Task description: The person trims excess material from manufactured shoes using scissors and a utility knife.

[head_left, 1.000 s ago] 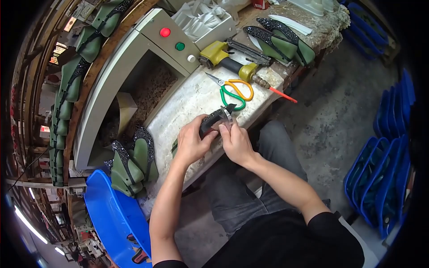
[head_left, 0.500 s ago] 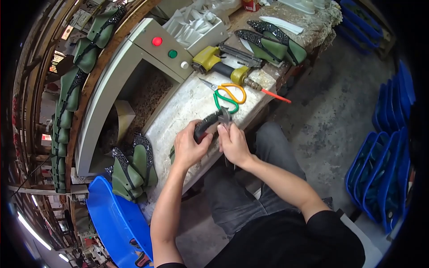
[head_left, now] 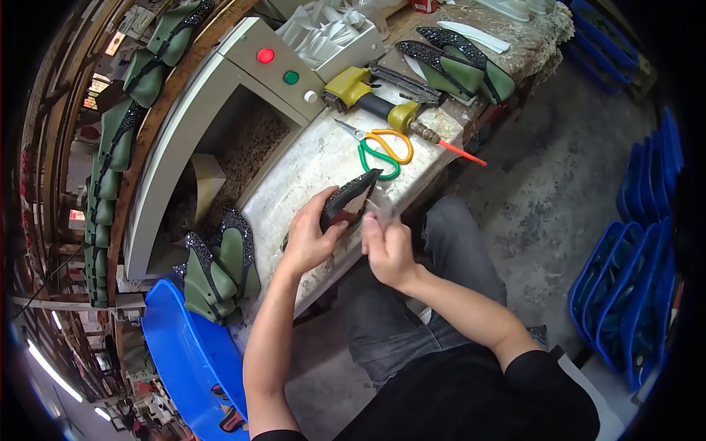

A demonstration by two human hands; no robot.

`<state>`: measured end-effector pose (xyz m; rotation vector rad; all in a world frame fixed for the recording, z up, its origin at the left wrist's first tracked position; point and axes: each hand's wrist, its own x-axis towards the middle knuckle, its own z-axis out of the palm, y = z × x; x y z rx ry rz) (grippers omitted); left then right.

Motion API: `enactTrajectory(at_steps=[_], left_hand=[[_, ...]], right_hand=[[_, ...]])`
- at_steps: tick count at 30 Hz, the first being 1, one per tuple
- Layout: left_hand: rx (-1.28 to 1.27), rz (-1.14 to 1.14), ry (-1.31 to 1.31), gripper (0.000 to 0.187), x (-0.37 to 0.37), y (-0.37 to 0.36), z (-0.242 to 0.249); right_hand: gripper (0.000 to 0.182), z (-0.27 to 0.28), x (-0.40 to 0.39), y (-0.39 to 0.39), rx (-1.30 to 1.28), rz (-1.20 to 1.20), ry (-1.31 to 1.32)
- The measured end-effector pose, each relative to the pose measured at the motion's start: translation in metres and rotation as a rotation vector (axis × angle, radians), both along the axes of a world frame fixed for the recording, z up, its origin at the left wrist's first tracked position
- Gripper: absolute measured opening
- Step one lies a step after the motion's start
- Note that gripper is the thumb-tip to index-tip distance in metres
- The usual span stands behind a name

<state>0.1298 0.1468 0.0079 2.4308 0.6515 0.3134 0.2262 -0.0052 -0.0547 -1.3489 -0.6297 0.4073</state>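
Observation:
A dark glittery shoe upper on a last (head_left: 348, 198) is in my left hand (head_left: 311, 234), its pointed toe turned up and to the right. My right hand (head_left: 390, 248) is closed round a metal tool (head_left: 381, 207), which is smeared by motion just beside the toe; in the earlier frame it looks like pincers. Scissors (head_left: 382, 150) with one orange and one green handle lie on the pale worktop (head_left: 294, 167) above my hands. Behind them rests a yellow and black air stapler (head_left: 373, 98) with a red hose.
Two glittery shoes on green lasts (head_left: 460, 70) lie at the back right, others (head_left: 219, 268) at the left. A grey machine (head_left: 158, 173) with buttons stands behind the worktop. A blue bin (head_left: 187, 360) is at lower left; blue trays (head_left: 625, 294) stand on the right.
My right hand and the tool have moved down and slightly right, away from the shoe's toe, which now shows. The view has shifted slightly.

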Motion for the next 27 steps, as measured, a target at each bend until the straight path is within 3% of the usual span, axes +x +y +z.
enactTrajectory(at_steps=[4,8,9,13,19,24,27], left_hand=[[-0.048,0.070,0.057,0.062,0.010,0.000,0.009],[-0.018,0.159,-0.004,0.058,0.006,-0.018,0.010],[-0.016,0.157,0.012,0.058,0.002,-0.014,0.009],[-0.720,0.050,-0.142,0.052,-0.010,0.009,0.008],[-0.554,0.059,0.023,0.052,-0.002,0.009,0.013],[-0.674,0.086,-0.020,0.048,-0.002,0.008,0.013],[-0.578,0.055,-0.003,0.048,-0.002,0.009,0.010]], right_hand=[[0.026,-0.009,0.009,0.024,-0.098,-0.004,-0.276],[0.029,0.015,0.023,-0.026,-0.116,0.519,0.449],[0.029,0.011,0.018,-0.025,-0.111,0.518,0.465],[0.031,-0.009,0.008,-0.029,-0.077,0.647,0.441],[0.033,-0.014,0.000,-0.006,0.008,0.682,0.512],[0.034,-0.022,0.005,0.003,-0.093,0.623,0.194],[0.034,-0.034,-0.013,0.007,-0.157,0.392,-0.076]])
